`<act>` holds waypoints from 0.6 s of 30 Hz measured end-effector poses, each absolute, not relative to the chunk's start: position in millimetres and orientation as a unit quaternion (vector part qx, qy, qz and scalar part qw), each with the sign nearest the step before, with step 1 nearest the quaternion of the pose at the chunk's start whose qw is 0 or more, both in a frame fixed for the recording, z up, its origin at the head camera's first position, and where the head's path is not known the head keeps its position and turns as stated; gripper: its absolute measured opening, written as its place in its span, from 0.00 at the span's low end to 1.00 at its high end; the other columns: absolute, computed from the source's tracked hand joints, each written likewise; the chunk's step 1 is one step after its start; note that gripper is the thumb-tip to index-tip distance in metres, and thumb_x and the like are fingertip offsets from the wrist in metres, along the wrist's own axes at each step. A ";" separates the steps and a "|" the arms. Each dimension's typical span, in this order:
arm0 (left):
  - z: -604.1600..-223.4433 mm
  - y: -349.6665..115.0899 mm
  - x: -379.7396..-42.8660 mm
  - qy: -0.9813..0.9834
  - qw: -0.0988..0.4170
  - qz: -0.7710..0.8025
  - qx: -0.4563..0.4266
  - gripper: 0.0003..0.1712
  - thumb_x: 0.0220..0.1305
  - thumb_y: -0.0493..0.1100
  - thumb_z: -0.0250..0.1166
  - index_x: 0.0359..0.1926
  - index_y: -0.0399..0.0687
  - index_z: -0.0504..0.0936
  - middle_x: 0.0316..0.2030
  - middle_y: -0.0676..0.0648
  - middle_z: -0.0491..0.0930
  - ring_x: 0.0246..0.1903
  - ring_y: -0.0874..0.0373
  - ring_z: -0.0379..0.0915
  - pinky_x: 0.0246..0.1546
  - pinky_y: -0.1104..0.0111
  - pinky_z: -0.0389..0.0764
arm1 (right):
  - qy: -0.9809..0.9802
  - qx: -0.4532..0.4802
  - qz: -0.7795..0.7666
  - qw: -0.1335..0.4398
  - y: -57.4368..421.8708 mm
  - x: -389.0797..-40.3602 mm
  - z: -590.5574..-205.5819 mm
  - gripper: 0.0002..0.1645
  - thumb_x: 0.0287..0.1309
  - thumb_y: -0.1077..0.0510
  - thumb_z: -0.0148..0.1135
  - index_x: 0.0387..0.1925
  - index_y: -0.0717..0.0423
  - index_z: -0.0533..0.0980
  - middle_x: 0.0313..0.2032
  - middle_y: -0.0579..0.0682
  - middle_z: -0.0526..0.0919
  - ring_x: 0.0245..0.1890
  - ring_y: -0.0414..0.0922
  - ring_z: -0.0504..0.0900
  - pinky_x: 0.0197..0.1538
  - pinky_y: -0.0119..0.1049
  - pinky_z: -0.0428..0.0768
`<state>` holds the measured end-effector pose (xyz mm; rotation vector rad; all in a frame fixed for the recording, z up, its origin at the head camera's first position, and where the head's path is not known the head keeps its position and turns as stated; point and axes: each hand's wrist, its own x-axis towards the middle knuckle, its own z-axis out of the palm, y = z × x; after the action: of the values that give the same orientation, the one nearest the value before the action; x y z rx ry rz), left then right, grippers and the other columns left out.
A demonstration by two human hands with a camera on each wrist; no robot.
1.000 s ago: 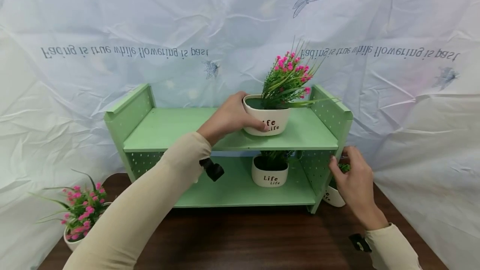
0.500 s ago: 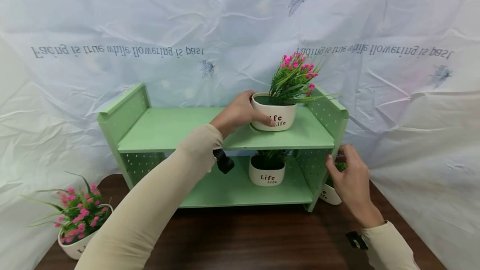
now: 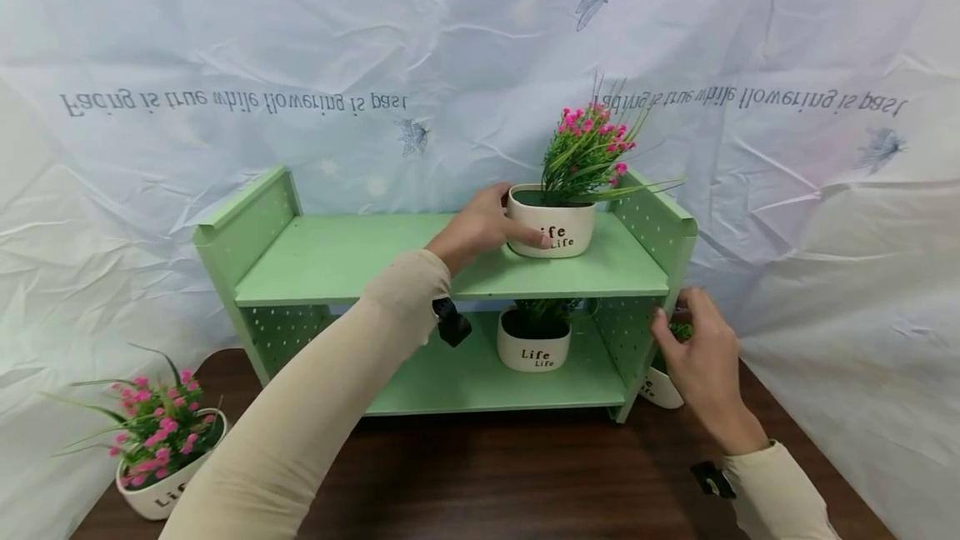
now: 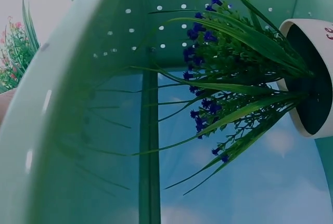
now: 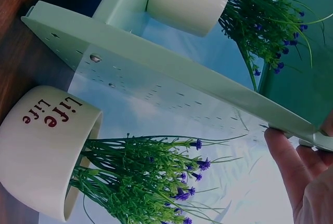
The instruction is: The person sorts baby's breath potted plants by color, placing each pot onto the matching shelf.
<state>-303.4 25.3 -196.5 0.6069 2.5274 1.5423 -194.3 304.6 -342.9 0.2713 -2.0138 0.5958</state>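
Note:
My left hand [image 3: 483, 227] grips a white "Life" flowerpot [image 3: 579, 227] with pink flowers, thumb on its front and fingers behind its left end. The pot is at the right part of the green shelf rack's [image 3: 352, 257] upper board. My right hand [image 3: 705, 357] pinches the front edge of the rack's right side panel [image 5: 208, 81], thumb and fingers on either side of it. A second flowerpot [image 3: 532, 352] stands on the lower board, its purple flowers [image 4: 205, 68] showing in the left wrist view.
Right of the rack, partly behind my right hand, a flowerpot [image 5: 47, 151] with purple flowers stands on the dark wooden table [image 3: 525, 473]. Another pot [image 3: 161, 494] with pink flowers stands at the left. A printed cloth [image 3: 480, 65] hangs behind.
My left hand has shifted the pink-flowered pot slightly right and back along the upper board. My right hand keeps its hold on the side panel. The head view has turned a little.

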 end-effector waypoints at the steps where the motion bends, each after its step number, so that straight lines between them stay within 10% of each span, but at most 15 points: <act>1: -196.5 25.4 -303.7 0.836 0.059 0.508 0.200 0.62 0.44 0.46 0.83 0.76 0.50 0.55 0.56 0.47 0.72 0.50 0.53 0.73 0.59 0.60 0.71 | -0.829 0.111 0.245 0.490 304.4 -194.2 -343.1 0.09 0.59 0.66 0.63 0.41 0.61 0.75 0.35 0.57 0.79 0.32 0.55 0.84 0.26 0.22 0.72; 18: -196.1 25.5 -308.7 0.844 0.047 0.496 0.197 0.64 0.46 0.48 0.83 0.77 0.48 0.52 0.65 0.45 0.67 0.57 0.52 0.70 0.63 0.59 0.68 | -0.828 0.105 0.246 0.492 303.5 -194.3 -344.2 0.08 0.58 0.67 0.63 0.41 0.62 0.75 0.35 0.58 0.80 0.33 0.55 0.84 0.31 0.35 0.76</act>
<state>-308.7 25.5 -196.1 0.6001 2.5759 1.5140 -194.3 303.5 -344.2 0.2555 -2.0097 0.5976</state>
